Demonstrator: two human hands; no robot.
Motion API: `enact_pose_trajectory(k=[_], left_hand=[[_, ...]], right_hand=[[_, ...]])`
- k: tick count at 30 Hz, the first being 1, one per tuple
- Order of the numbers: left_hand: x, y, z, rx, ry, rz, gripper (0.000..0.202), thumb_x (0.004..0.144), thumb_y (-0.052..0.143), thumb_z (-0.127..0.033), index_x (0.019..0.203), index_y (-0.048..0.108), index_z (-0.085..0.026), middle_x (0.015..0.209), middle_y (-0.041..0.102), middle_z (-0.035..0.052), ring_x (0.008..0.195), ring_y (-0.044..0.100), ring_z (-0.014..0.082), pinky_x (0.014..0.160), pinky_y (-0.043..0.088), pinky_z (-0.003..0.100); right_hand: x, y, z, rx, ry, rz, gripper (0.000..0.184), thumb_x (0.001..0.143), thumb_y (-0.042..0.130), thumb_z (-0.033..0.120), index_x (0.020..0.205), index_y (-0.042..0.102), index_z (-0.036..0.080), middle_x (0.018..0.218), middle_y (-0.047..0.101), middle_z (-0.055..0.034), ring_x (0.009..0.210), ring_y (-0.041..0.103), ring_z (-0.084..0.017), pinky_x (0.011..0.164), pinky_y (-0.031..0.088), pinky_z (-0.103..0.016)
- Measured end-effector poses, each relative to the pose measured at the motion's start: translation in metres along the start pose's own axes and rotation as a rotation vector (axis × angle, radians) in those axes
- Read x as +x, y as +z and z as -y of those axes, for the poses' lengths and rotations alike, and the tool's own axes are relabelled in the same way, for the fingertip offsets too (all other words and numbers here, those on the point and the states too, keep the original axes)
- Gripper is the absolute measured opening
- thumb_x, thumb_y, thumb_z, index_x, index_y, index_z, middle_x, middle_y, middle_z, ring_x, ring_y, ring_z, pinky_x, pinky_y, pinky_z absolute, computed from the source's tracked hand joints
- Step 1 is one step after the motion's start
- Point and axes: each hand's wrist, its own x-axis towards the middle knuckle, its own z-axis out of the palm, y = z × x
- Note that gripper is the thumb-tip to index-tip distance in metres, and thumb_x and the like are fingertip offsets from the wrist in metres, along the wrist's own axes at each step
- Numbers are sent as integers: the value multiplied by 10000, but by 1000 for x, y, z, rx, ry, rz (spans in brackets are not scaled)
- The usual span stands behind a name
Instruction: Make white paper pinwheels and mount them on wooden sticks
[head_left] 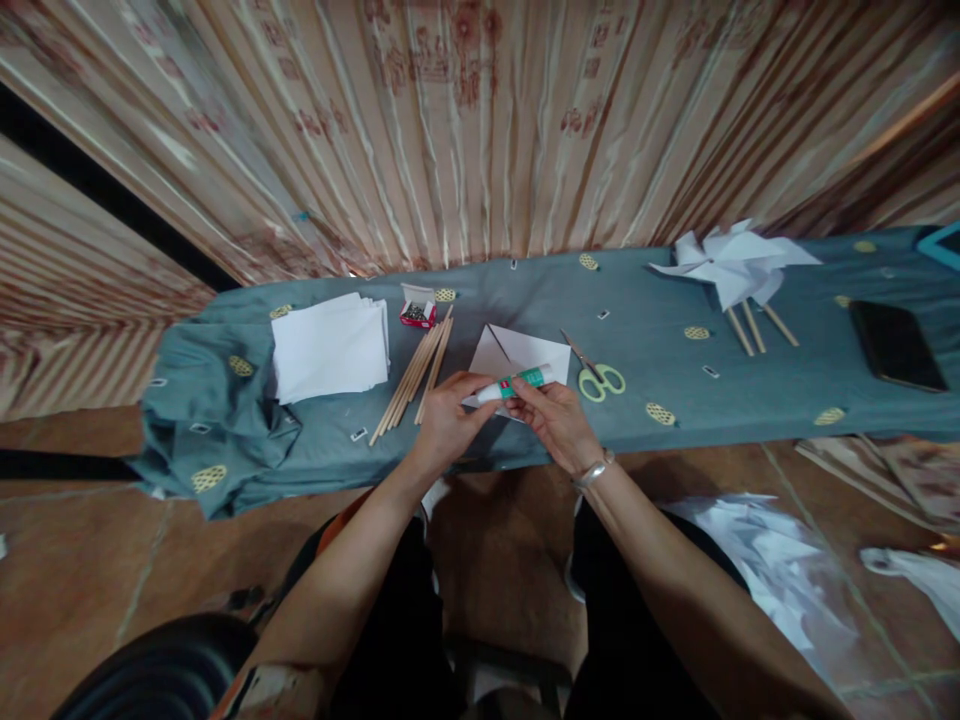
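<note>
Both my hands meet over the near edge of a bench covered in grey-blue cloth (660, 330). My left hand (448, 420) is closed round the white end of a glue stick (516, 384), and my right hand (553, 420) pinches its green end. The glue stick lies across a folded white paper square (525, 352) on the cloth. A bundle of thin wooden sticks (417, 374) lies just left of my left hand. Green-handled scissors (598, 376) rest right of the paper.
A stack of white paper squares (330, 346) sits at the left, a small box of pins (418, 310) behind the sticks. Finished paper pinwheels on sticks (731, 268) lie at the right, beside a black phone (897, 344). Paper scraps (772, 560) litter the floor. A striped curtain hangs behind.
</note>
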Motion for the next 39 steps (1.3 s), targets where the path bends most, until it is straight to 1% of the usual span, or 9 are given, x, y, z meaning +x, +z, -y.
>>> enact_pose_trajectory(k=[12, 18, 20, 23, 28, 32, 36, 37, 39], left_hand=[[-7, -16, 14, 14, -101, -42, 190, 720, 681, -272, 883, 714, -182, 851, 722, 42, 757, 655, 174, 724, 505, 281], [1, -71, 46, 301, -243, -320, 238, 685, 675, -338, 864, 705, -184, 853, 714, 32, 751, 636, 173, 711, 488, 271], [2, -88, 53, 435, -288, -340, 228, 687, 661, -331, 860, 701, -188, 884, 712, 41, 743, 631, 181, 714, 482, 285], [2, -100, 58, 661, -294, -251, 184, 679, 645, -313, 797, 687, -178, 834, 703, 63, 728, 625, 216, 735, 471, 328], [2, -97, 59, 896, -256, -105, 176, 708, 598, -326, 776, 656, -174, 775, 678, 86, 814, 631, 276, 762, 453, 364], [2, -101, 60, 935, -232, -27, 208, 752, 581, -368, 810, 647, -179, 793, 668, 85, 849, 621, 283, 775, 448, 374], [-2, -102, 51, 920, -136, -130, 386, 774, 617, -486, 985, 647, -164, 921, 665, 109, 945, 589, 306, 822, 452, 416], [-4, -97, 46, 904, -73, -181, 432, 778, 627, -497, 1051, 629, -162, 998, 657, 122, 985, 576, 311, 835, 451, 429], [-9, -77, 33, 818, 112, -148, 404, 814, 624, -464, 1103, 606, -181, 1060, 645, 113, 1010, 568, 289, 849, 458, 430]], right_hand=[[-4, 9, -7, -120, -25, 29, 352, 584, 839, 429, 783, 698, 177, 705, 700, 14, 587, 614, -78, 546, 485, -188], [-6, 1, 2, -164, -59, 9, 411, 622, 817, 435, 930, 674, 204, 892, 738, -27, 650, 642, -90, 577, 492, -202], [-6, -3, 5, -178, -65, 14, 405, 628, 813, 439, 925, 675, 202, 902, 739, -35, 650, 641, -91, 580, 489, -206], [-6, -9, 11, -194, -86, 4, 416, 626, 812, 447, 930, 679, 197, 919, 737, -44, 656, 640, -92, 591, 492, -210], [-1, -28, 24, -272, -185, -64, 402, 659, 781, 459, 932, 667, 188, 917, 733, -49, 650, 631, -96, 588, 493, -224], [3, -51, 31, -529, -345, -93, 341, 733, 711, 456, 941, 664, 190, 913, 732, -54, 677, 655, -135, 632, 521, -276], [1, -67, 30, -968, -545, -111, 217, 851, 585, 363, 974, 679, 210, 963, 731, -67, 810, 680, -197, 770, 542, -364], [0, -68, 30, -1077, -602, -105, 210, 870, 559, 328, 998, 680, 214, 995, 730, -72, 876, 679, -213, 826, 535, -389], [-1, -68, 29, -1247, -716, -65, 228, 893, 513, 266, 1042, 678, 217, 1075, 720, -80, 1016, 653, -238, 937, 499, -436]])
